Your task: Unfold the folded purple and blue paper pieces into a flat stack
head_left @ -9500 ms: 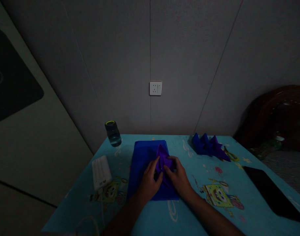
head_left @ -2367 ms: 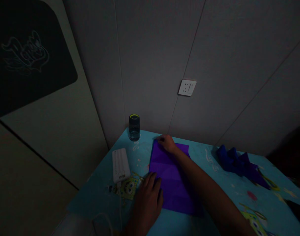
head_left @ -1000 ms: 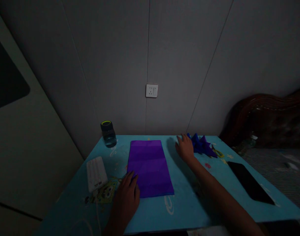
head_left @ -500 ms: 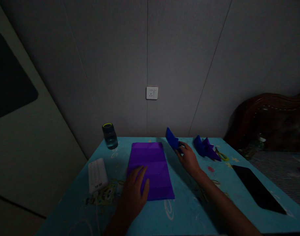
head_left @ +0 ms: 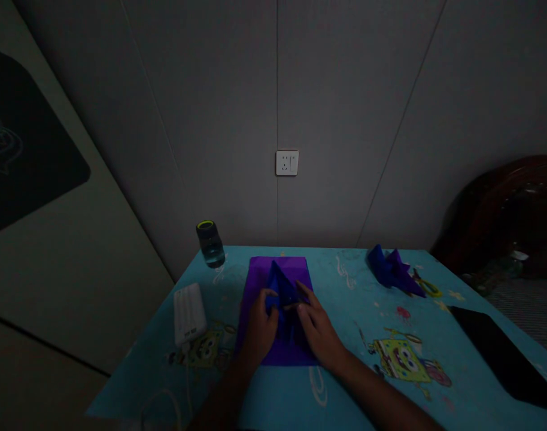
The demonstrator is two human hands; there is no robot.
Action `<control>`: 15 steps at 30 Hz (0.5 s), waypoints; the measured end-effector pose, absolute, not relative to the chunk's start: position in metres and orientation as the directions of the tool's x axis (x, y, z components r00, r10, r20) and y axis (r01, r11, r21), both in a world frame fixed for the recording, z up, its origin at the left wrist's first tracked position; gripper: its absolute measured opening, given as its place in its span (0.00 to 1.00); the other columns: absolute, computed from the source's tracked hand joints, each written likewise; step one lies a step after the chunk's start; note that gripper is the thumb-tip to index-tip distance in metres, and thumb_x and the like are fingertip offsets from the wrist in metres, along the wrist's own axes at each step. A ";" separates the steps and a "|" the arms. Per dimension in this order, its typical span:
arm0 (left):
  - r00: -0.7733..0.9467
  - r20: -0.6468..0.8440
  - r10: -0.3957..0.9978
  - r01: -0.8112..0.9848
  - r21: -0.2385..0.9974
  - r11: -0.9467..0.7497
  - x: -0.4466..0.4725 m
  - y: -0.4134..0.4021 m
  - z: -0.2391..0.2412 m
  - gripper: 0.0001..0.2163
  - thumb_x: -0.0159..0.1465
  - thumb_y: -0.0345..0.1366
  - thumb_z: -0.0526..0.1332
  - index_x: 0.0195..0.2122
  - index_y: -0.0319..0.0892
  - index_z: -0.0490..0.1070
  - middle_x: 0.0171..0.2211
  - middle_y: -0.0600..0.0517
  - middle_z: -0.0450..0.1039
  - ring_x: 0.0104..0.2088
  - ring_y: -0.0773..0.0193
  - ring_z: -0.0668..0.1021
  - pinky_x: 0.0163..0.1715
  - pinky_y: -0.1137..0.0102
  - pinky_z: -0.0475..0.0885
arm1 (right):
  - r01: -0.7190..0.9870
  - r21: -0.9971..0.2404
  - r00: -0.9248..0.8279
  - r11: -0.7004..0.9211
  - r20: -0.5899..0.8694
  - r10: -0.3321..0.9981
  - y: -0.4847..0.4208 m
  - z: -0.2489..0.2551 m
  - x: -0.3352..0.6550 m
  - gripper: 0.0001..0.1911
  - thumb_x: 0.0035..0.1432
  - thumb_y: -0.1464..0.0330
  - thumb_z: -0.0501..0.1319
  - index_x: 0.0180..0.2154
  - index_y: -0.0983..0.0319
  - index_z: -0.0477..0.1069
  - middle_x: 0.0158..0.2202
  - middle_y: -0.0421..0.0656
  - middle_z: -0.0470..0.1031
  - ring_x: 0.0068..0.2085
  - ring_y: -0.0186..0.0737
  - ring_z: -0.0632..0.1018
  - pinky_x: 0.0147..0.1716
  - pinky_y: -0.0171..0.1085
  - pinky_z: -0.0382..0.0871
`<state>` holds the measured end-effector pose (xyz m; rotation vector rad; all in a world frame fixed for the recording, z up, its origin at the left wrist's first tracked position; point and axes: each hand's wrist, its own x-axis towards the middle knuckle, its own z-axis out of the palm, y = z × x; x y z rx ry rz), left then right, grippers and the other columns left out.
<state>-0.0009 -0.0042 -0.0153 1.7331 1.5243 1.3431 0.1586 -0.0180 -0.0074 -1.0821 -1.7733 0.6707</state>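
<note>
Above the purple paper (head_left: 251, 281) I hold a dark blue folded paper boat (head_left: 280, 284) between both hands. My left hand (head_left: 261, 323) grips its left side, fingers curled around the edge. On the other side my right hand (head_left: 317, 326) has its fingers closed on the boat's right end. The purple paper lies flat on the table and shows past the boat at the back and sides. Further right rest another blue paper boat (head_left: 380, 266) and a purple paper boat (head_left: 403, 275), touching each other.
A water bottle (head_left: 211, 245) stands at the back left, and a white power bank (head_left: 189, 314) with a cable lies nearer. Scissors (head_left: 428, 288) with yellow handles sit beside the purple boat. A black flat panel (head_left: 502, 353) lies along the right edge of the patterned tablecloth (head_left: 345, 347).
My right hand has brought the blue boat leftward and nearer, over the purple paper. My left hand has lifted off the paper and now grips the boat too. The view has shifted slightly left.
</note>
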 end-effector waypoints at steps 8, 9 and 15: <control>-0.078 0.343 0.936 0.498 0.827 -0.262 0.006 -0.003 -0.016 0.10 0.55 0.26 0.60 0.37 0.44 0.66 0.36 0.52 0.75 0.39 0.59 0.78 0.42 0.63 0.72 | 0.234 -0.920 -0.037 0.314 0.315 0.949 -0.007 -0.015 0.162 0.10 0.59 0.64 0.58 0.42 0.58 0.71 0.35 0.43 0.77 0.37 0.44 0.78 0.40 0.42 0.73; -0.072 0.344 0.936 0.502 0.823 -0.264 0.006 -0.003 -0.016 0.10 0.55 0.26 0.60 0.37 0.44 0.66 0.36 0.52 0.75 0.39 0.59 0.78 0.42 0.63 0.72 | 0.222 -0.925 -0.037 0.310 0.309 0.950 -0.007 -0.016 0.162 0.11 0.58 0.65 0.58 0.43 0.58 0.70 0.35 0.43 0.77 0.37 0.43 0.78 0.39 0.41 0.73; -0.077 0.352 0.933 0.534 0.805 -0.259 0.009 -0.005 -0.020 0.10 0.54 0.27 0.61 0.36 0.45 0.64 0.33 0.53 0.73 0.36 0.60 0.78 0.39 0.64 0.72 | 0.106 -0.950 -0.003 0.292 0.294 0.956 -0.005 -0.015 0.163 0.12 0.53 0.69 0.57 0.42 0.58 0.66 0.35 0.42 0.75 0.36 0.41 0.77 0.35 0.37 0.72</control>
